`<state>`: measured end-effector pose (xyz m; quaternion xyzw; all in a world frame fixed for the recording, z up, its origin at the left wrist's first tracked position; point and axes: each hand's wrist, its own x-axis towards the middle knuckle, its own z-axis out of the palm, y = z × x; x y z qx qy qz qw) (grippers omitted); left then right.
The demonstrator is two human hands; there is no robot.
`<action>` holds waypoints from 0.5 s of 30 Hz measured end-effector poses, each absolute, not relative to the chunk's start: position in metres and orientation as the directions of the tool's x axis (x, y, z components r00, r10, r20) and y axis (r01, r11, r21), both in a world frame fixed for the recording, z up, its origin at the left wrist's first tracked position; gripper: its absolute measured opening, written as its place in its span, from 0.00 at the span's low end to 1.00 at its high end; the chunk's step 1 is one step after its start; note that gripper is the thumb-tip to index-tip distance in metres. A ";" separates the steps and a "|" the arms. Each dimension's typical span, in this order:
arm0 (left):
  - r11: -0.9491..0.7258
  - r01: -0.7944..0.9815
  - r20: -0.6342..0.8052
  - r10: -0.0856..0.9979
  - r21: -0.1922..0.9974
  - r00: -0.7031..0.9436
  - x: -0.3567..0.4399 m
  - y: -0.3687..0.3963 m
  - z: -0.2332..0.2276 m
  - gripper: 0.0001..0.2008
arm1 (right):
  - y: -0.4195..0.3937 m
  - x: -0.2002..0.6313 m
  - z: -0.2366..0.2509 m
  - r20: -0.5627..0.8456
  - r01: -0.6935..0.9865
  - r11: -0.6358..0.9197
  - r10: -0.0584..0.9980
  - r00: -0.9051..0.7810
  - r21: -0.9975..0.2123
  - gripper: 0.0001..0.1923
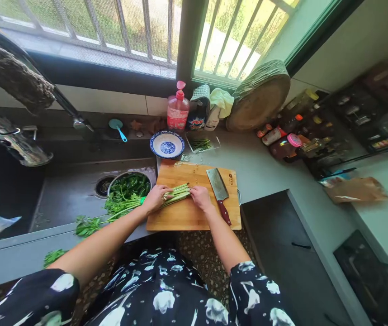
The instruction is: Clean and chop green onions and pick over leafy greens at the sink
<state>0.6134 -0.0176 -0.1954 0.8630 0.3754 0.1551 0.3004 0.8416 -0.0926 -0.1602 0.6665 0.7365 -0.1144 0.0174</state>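
Note:
A bunch of thin green celery stalks point(177, 193) lies across the wooden cutting board point(180, 219), its leafy end point(88, 225) reaching left over the sink's front edge. My left hand point(155, 198) is closed over the stalks near the board's left side. At their cut ends, my right hand point(201, 198) pinches the tips, with its fingertips partly hidden. To the right of that hand a cleaver point(218, 185) rests on the board, its dark red handle pointing toward me.
In the sink, a bowl of green peppers point(134, 184) stands beside the drain. Behind the board are a blue-and-white plate point(167, 145), a clear tray of cut greens point(202, 144) and a pink pump bottle point(178, 111). Sauce bottles point(285, 145) crowd the back right; a faucet point(27, 149) overhangs the sink.

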 end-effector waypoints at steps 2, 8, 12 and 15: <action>-0.529 0.557 0.026 0.740 0.641 0.672 0.614 -0.017 -0.194 0.18 | -0.097 0.845 -0.161 -0.183 0.987 0.091 0.976 -0.115 -0.135 0.12; -0.592 0.504 0.077 0.692 0.629 0.718 0.610 -0.018 -0.192 0.19 | -0.091 0.855 -0.158 -0.189 0.992 0.091 0.976 -0.106 -0.086 0.13; -0.627 0.455 0.106 0.652 0.632 0.751 0.606 -0.020 -0.191 0.16 | -0.087 0.862 -0.154 -0.199 0.995 0.050 0.978 -0.066 -0.081 0.12; -0.618 0.450 0.101 0.653 0.645 0.751 0.606 -0.020 -0.190 0.16 | -0.090 0.856 -0.147 -0.222 0.996 0.010 0.974 -0.030 -0.092 0.09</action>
